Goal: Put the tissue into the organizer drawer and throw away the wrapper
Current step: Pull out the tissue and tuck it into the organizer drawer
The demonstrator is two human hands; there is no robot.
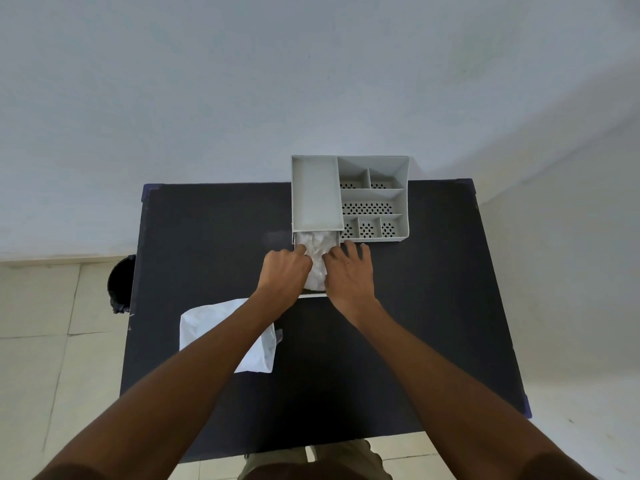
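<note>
The tissue (317, 261) is a soft, light, crumpled wad lying in the pulled-out drawer (313, 295) of the grey organizer (349, 197), and it looks springy enough to need pressing from the top and tucking at the edges rather than gripping. Both arms reach straight forward over the dark counter (398, 323), the left hand (285, 271) curled with its fingertips on the wad's left side and the right hand (349, 275) spread flatter against its right side, neither one closed around anything. The empty white wrapper (204, 323) lies flat on the counter near the left forearm, thin and slippery by the look of it, best pinched at an edge for the black bin (119, 282) beside the counter.
</note>
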